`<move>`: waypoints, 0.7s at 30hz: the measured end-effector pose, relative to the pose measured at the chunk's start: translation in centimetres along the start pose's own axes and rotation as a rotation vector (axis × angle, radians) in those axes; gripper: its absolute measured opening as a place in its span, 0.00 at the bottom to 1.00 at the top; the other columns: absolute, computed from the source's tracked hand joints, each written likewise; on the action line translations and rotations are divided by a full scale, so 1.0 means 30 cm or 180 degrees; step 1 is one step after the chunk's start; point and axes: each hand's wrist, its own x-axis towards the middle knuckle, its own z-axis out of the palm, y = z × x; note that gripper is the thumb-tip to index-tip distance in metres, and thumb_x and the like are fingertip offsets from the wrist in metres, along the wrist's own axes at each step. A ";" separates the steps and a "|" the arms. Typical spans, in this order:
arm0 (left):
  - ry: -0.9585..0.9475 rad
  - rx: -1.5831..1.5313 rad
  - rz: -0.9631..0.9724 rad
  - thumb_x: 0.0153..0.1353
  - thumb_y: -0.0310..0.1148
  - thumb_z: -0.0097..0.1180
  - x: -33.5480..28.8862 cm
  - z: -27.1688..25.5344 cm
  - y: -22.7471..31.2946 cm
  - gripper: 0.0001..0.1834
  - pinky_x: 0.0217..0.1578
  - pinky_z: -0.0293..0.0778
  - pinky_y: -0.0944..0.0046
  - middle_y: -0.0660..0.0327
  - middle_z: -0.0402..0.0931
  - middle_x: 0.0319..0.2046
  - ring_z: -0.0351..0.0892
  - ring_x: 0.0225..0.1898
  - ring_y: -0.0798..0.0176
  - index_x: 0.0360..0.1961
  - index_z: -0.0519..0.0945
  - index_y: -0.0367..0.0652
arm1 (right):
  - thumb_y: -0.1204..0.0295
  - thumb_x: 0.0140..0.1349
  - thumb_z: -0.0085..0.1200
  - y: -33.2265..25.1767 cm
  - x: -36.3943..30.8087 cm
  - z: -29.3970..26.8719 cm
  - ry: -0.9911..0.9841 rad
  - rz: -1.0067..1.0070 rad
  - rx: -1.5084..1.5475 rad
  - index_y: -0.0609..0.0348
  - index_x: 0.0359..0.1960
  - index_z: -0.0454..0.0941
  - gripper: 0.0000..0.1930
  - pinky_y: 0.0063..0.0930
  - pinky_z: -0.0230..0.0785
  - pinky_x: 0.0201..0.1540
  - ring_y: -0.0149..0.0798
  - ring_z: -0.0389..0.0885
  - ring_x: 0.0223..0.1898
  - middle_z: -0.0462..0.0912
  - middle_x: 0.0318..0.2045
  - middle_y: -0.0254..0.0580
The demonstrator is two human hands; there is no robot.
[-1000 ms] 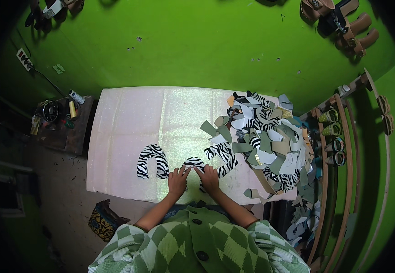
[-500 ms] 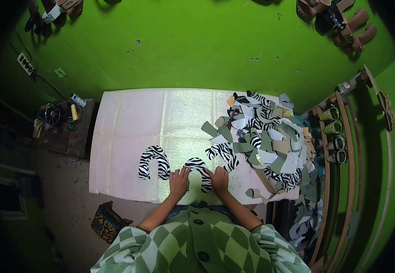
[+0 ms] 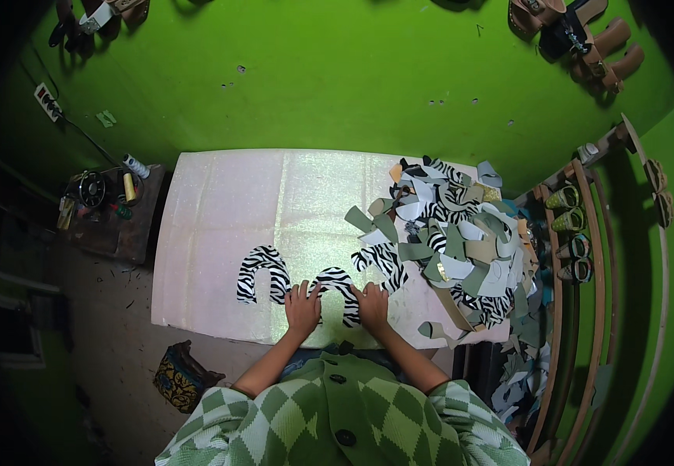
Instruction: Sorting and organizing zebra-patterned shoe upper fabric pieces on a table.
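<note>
A zebra-print arch-shaped piece [image 3: 335,281] lies on the table in front of me. My left hand [image 3: 303,309] holds its left leg, fingertips pressed to the edge and partly covering it. At the right leg, my right hand [image 3: 370,304] grips the outer edge with thumb and fingertips. Left of my hands rests a second zebra-print arch [image 3: 263,260], its right leg close to my left fingers. Another zebra-print piece [image 3: 383,262], or a few overlapping ones, sits just beyond my right hand. The undersides of my fingers are hidden.
A pale shimmery sheet covers the table [image 3: 220,202]. On its right side is a heap of green, white and zebra-print offcuts [image 3: 461,241]. A small dark table [image 3: 119,233] with thread spools stands left. Shoes sit on a wooden rack [image 3: 597,311] at right. A patterned bag [image 3: 180,380] lies on the floor.
My left hand has shifted slightly left and its fingers have moved a little on the arch. The right hand stays at the right leg, almost unmoved.
</note>
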 end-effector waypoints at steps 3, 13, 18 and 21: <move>0.0151 0.0055 -0.0038 0.52 0.36 0.52 0.006 -0.005 -0.002 0.22 0.48 0.58 0.55 0.55 0.66 0.49 0.63 0.50 0.53 0.50 0.74 0.47 | 0.74 0.52 0.48 -0.001 0.010 0.010 -0.0121 0.0086 0.0052 0.52 0.41 0.78 0.13 0.34 0.55 0.35 0.39 0.69 0.34 0.69 0.29 0.39; -0.0055 -0.1011 -0.1289 0.45 0.31 0.64 0.124 0.050 0.010 0.20 0.41 0.67 0.56 0.49 0.71 0.36 0.69 0.40 0.48 0.38 0.71 0.36 | 0.73 0.42 0.65 -0.016 0.102 0.039 -0.0270 0.1494 0.1366 0.64 0.38 0.67 0.22 0.36 0.68 0.36 0.48 0.75 0.34 0.75 0.31 0.48; -0.0487 -0.1264 -0.1371 0.44 0.32 0.65 0.145 0.069 -0.026 0.14 0.34 0.70 0.56 0.52 0.74 0.28 0.74 0.32 0.50 0.29 0.76 0.36 | 0.71 0.35 0.69 0.011 0.094 0.091 -0.0299 0.1533 0.1404 0.63 0.31 0.74 0.20 0.30 0.69 0.29 0.38 0.77 0.24 0.77 0.20 0.41; -0.0674 -0.2053 -0.1518 0.45 0.33 0.65 0.162 0.066 -0.069 0.14 0.28 0.70 0.60 0.54 0.75 0.23 0.75 0.25 0.56 0.29 0.77 0.35 | 0.69 0.36 0.70 0.069 0.101 0.112 -0.0810 0.2079 0.2182 0.64 0.28 0.78 0.17 0.25 0.68 0.27 0.32 0.76 0.21 0.79 0.20 0.38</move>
